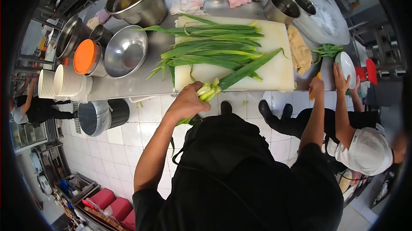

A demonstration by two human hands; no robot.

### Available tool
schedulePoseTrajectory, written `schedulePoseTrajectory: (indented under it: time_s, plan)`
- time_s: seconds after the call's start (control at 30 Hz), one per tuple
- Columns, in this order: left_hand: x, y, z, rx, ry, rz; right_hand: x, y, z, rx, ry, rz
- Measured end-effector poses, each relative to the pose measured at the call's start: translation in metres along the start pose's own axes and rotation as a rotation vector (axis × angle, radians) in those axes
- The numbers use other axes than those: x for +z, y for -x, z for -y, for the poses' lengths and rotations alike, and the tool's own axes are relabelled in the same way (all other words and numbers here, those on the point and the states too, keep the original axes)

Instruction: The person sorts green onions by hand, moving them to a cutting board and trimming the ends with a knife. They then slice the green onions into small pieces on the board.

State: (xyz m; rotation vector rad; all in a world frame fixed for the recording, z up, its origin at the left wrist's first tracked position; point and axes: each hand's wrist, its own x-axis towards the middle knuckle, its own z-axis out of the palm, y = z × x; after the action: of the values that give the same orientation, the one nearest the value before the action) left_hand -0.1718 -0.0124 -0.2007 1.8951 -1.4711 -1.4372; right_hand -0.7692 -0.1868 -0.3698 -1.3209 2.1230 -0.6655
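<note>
My left hand (189, 101) is wrapped round a bunch of green onions (209, 90) at the front edge of the white cutting board (281, 74). Their pale ends show above my fist, and some green hangs below it. One broad leaf (253, 69) slants from the bunch across the board. More long green onions (214, 51) lie crosswise on the board, their tips past its left edge. My right hand (316, 87) is closed on an orange-handled tool (319, 75) at the table's front edge, right of the board. No blade can be made out.
Left of the board are a steel bowl (125, 51), an orange-lidded container (86, 57) and stacked white tubs (66, 81). Steel pots (281, 9) and cloths line the back. A bin (107, 115) stands below. At right, a co-worker's hands hold a white plate (346, 69).
</note>
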Motion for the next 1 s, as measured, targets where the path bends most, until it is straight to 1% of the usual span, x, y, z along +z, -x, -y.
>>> schedulePoseTrajectory:
  time_s: [0.03, 0.07, 0.1, 0.17, 0.23, 0.27, 0.3, 0.33, 0.37, 0.43, 0.47, 0.57, 0.6, 0.7, 0.73, 0.77, 0.83, 0.87, 0.93, 1.0]
  plan:
    - [-0.001, -0.001, 0.001, 0.005, 0.004, -0.004, 0.006, 0.018, -0.022, -0.322, 0.135, 0.029]
    - [-0.003, -0.002, 0.001, 0.011, -0.007, -0.001, 0.007, 0.054, 0.001, -0.005, 0.021, -0.030]
    - [-0.005, -0.004, 0.000, 0.015, -0.017, 0.003, 0.015, 0.111, 0.054, 0.313, -0.091, -0.089]
    - [-0.008, -0.007, -0.001, 0.029, -0.032, 0.010, 0.026, 0.192, 0.091, 0.340, -0.203, -0.110]
    - [-0.012, -0.014, -0.001, 0.057, -0.049, 0.019, 0.036, 0.243, 0.094, 0.248, -0.259, -0.119]
    - [-0.011, -0.018, 0.004, 0.069, -0.079, -0.007, 0.040, 0.262, 0.098, 0.198, -0.244, -0.141]
    - [-0.012, -0.020, 0.003, 0.064, -0.072, 0.022, 0.042, 0.279, 0.103, 0.152, -0.228, -0.162]
    - [-0.015, -0.022, 0.001, 0.059, -0.067, 0.054, 0.038, 0.291, 0.113, 0.136, -0.134, -0.154]
    - [-0.018, -0.025, 0.000, 0.058, -0.064, 0.081, 0.035, 0.295, 0.116, 0.053, -0.062, -0.154]
    - [-0.019, -0.026, -0.002, 0.067, -0.101, 0.058, 0.028, 0.302, 0.126, -0.109, 0.086, -0.158]
    - [-0.020, -0.025, -0.006, 0.068, -0.111, 0.054, 0.022, 0.304, 0.136, -0.134, 0.077, -0.084]
    - [-0.022, -0.025, -0.009, 0.086, -0.119, 0.049, 0.010, 0.306, 0.164, -0.337, 0.225, -0.067]
    - [-0.024, -0.026, -0.009, 0.092, -0.121, 0.057, 0.010, 0.311, 0.177, -0.357, 0.199, -0.062]
    - [-0.025, -0.027, -0.007, 0.085, -0.126, 0.079, 0.016, 0.317, 0.183, -0.280, 0.258, -0.024]
    - [-0.026, -0.027, -0.005, 0.080, -0.132, 0.088, 0.019, 0.312, 0.169, -0.283, 0.461, 0.034]
    - [-0.026, -0.025, -0.002, 0.105, -0.141, 0.054, 0.019, 0.311, 0.157, -0.275, 0.477, 0.061]
    - [-0.025, -0.018, 0.002, 0.159, -0.146, -0.033, 0.015, 0.305, 0.162, -0.279, 0.516, 0.110]
    - [-0.026, -0.013, 0.004, 0.162, -0.129, -0.075, 0.012, 0.304, 0.166, -0.218, 0.519, 0.139]
    - [-0.037, 0.011, -0.004, 0.169, -0.119, -0.125, 0.014, 0.305, 0.165, -0.213, 0.466, 0.097]
    - [-0.051, 0.025, -0.005, 0.107, -0.029, -0.047, 0.023, 0.285, 0.171, -0.258, 0.434, 0.038]
